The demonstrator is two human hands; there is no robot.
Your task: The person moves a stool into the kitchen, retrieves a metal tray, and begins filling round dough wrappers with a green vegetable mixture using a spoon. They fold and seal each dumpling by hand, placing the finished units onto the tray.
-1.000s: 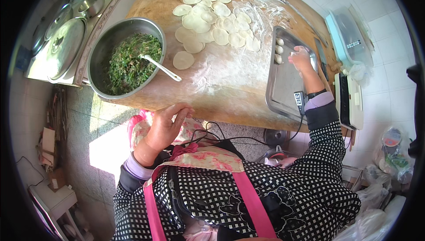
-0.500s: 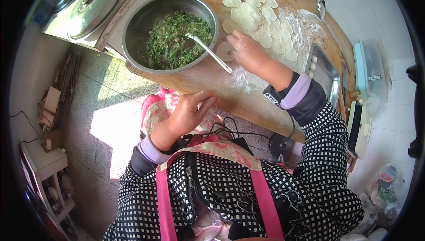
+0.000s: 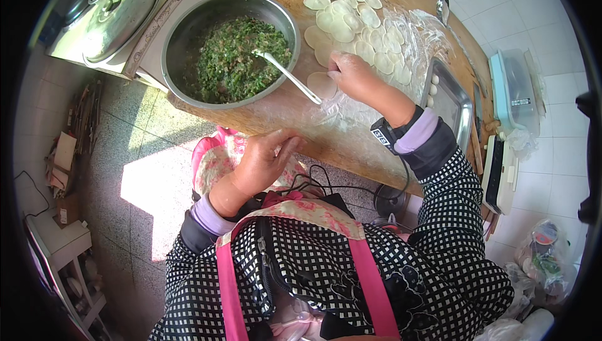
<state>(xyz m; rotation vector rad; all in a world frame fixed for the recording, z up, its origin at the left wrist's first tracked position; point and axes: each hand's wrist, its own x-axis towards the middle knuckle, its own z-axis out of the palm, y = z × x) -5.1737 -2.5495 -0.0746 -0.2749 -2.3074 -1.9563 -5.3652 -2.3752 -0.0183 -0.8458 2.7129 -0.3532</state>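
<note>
My right hand [image 3: 359, 81] is over the floured wooden board [image 3: 276, 115] with its fingers curled in. Its fingertips are at the edge of a single round dough wrapper [image 3: 321, 84]; whether they grip anything is hidden. Beyond the hand lies a pile of overlapping dough wrappers [image 3: 343, 27]. My left hand [image 3: 262, 160] hovers by the board's near edge, its fingers stretched out, the thumb apart and nothing visible in it. Left of the wrappers stands a large metal bowl [image 3: 177, 43] of chopped green filling [image 3: 235, 59]. A white-handled spoon [image 3: 288, 76] rests in it across the rim.
A metal tray [image 3: 463, 106] with small dough pieces [image 3: 433, 84] sits at the board's right. Farther right are a ladle [image 3: 443, 10] and a light-blue plastic box [image 3: 517, 84]. A lidded pot [image 3: 122, 18] stands far left. A black cable [image 3: 338, 187] hangs below the board.
My right hand has drawn slightly nearer and its fingers have curled in more, uncovering more of the single wrapper. The left hand stays almost still. The whole view has shifted a little.
</note>
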